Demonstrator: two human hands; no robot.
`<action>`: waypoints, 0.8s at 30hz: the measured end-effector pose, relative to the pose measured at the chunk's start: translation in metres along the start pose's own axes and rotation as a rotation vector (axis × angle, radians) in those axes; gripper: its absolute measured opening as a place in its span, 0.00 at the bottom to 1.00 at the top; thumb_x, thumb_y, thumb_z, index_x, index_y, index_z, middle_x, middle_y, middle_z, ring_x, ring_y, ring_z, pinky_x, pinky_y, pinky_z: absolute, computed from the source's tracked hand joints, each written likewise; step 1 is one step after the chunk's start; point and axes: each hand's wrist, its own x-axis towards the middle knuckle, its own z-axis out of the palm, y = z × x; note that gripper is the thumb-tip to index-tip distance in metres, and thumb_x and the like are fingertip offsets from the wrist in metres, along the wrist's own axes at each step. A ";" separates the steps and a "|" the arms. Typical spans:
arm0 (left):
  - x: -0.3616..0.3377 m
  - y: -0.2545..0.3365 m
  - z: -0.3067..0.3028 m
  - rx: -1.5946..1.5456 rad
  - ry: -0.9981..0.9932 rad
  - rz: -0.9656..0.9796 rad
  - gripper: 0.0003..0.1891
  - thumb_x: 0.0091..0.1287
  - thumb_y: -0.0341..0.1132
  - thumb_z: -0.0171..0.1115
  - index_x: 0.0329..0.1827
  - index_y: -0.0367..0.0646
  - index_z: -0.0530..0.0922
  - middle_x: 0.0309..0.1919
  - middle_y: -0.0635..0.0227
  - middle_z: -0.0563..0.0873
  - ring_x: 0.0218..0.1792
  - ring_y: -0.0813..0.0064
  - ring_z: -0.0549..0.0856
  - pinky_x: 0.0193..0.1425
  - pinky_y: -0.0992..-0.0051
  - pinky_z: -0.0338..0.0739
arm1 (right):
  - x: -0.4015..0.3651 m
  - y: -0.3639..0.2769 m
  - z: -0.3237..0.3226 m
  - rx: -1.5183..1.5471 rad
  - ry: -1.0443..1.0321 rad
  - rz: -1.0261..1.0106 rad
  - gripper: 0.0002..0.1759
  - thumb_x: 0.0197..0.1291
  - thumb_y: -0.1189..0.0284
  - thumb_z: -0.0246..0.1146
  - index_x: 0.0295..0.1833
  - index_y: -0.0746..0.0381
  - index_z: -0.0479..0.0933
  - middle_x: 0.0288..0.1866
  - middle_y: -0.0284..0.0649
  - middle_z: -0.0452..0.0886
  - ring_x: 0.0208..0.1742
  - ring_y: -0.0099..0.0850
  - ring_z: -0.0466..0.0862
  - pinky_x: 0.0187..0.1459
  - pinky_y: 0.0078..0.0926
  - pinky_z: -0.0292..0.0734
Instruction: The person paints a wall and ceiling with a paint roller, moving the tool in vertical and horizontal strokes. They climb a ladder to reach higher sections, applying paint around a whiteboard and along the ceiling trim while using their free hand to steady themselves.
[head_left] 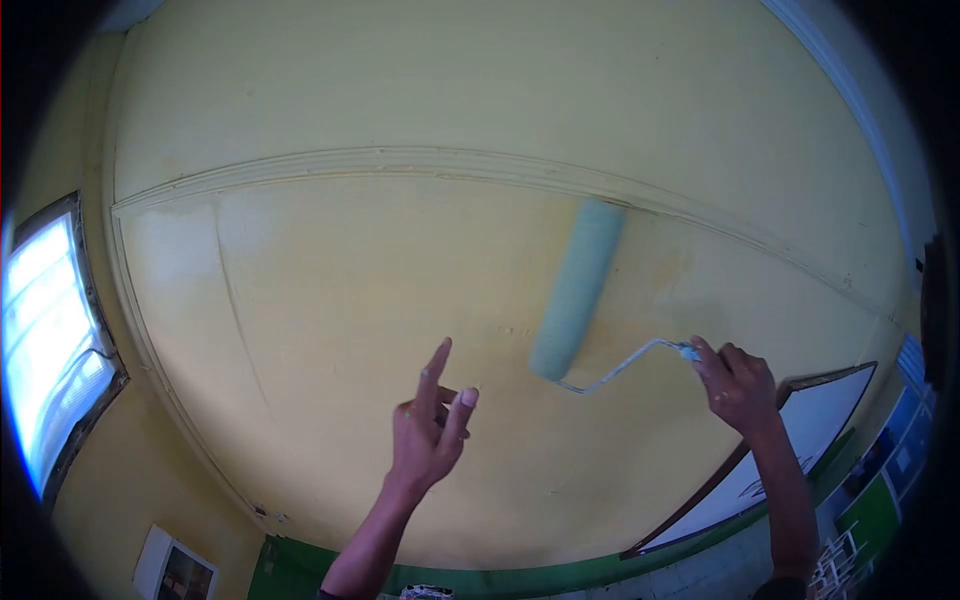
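Note:
My right hand [738,385] is wrapped around the handle of a paint roller [580,290], right of the middle of the view. A bent wire frame [625,365] runs from the handle to the long, pale blue-green roller sleeve. The sleeve stands nearly upright, tilted a little, and appears to lie against the cream-yellow wall [350,300]. Its top end is at the wall's moulding strip [440,162]. My left hand [430,430] is raised before the wall with nothing in it. Its index finger points up, the thumb stands apart and the other fingers are partly curled.
A bright window [55,340] is at the far left. Low on the right hangs a framed whiteboard [775,455]. Below it are white chairs [835,565] and a green panel [872,522]. A white-framed item [175,565] is at the lower left. Green paint [500,582] bands the wall's bottom.

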 end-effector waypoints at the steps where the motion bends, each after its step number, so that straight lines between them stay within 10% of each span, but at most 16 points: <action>1: 0.006 0.004 -0.002 0.016 0.043 0.038 0.33 0.77 0.45 0.62 0.78 0.36 0.65 0.23 0.62 0.85 0.19 0.77 0.86 0.25 0.76 0.79 | 0.007 -0.004 0.002 0.021 0.012 -0.024 0.27 0.61 0.69 0.71 0.67 0.56 0.79 0.28 0.37 0.70 0.23 0.31 0.76 0.23 0.31 0.74; 7: 0.083 0.028 -0.034 0.423 0.452 0.592 0.16 0.71 0.34 0.68 0.58 0.38 0.83 0.32 0.62 0.89 0.31 0.75 0.86 0.28 0.76 0.79 | 0.031 -0.004 0.010 0.052 0.060 -0.081 0.27 0.61 0.68 0.72 0.67 0.54 0.79 0.27 0.36 0.68 0.21 0.31 0.75 0.22 0.32 0.74; 11: 0.137 0.048 -0.070 0.804 0.544 0.757 0.17 0.69 0.36 0.69 0.59 0.44 0.85 0.55 0.60 0.87 0.57 0.61 0.83 0.49 0.66 0.82 | 0.006 0.031 0.008 0.031 0.033 -0.071 0.25 0.61 0.67 0.71 0.65 0.55 0.80 0.27 0.36 0.68 0.22 0.31 0.75 0.23 0.32 0.73; 15: 0.174 0.048 -0.100 1.062 0.523 0.758 0.23 0.71 0.47 0.67 0.69 0.57 0.80 0.70 0.70 0.78 0.74 0.61 0.71 0.76 0.50 0.62 | -0.030 0.066 0.000 0.001 -0.032 -0.024 0.23 0.62 0.68 0.70 0.64 0.56 0.81 0.29 0.35 0.70 0.26 0.31 0.76 0.25 0.33 0.72; 24: 0.203 0.022 -0.124 1.343 0.527 0.629 0.27 0.80 0.62 0.41 0.77 0.69 0.71 0.80 0.79 0.67 0.83 0.69 0.57 0.83 0.37 0.30 | -0.104 0.121 -0.021 -0.076 -0.191 0.126 0.23 0.65 0.68 0.66 0.65 0.58 0.80 0.31 0.38 0.74 0.28 0.35 0.78 0.29 0.38 0.71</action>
